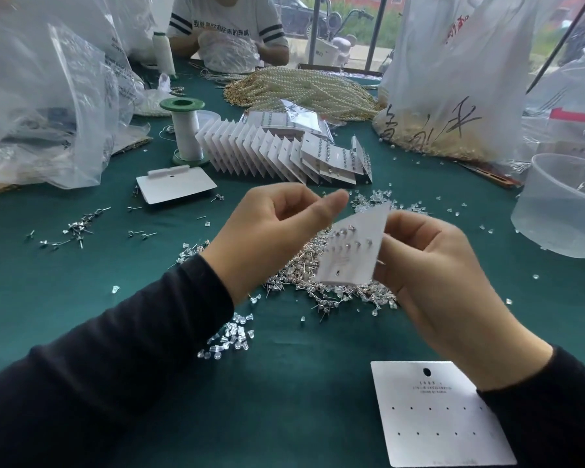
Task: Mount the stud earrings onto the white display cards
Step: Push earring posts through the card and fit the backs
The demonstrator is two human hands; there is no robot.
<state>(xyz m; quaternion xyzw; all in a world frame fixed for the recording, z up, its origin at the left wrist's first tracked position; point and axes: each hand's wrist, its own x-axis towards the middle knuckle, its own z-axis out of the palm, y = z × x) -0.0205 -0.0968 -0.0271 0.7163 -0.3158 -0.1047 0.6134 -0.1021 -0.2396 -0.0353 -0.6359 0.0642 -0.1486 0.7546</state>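
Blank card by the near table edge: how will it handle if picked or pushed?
The blank card looks thin and lies flat on the green cloth, so pinching it from above is probably awkward. It is likely light and fairly stiff: the similar held card looks flat in the right hand. Pushed, it would probably slide, not roll.

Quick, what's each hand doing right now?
Left hand: fingers curled; whether they pinch anything cannot be told.
Right hand: holds the white display card by its edge.
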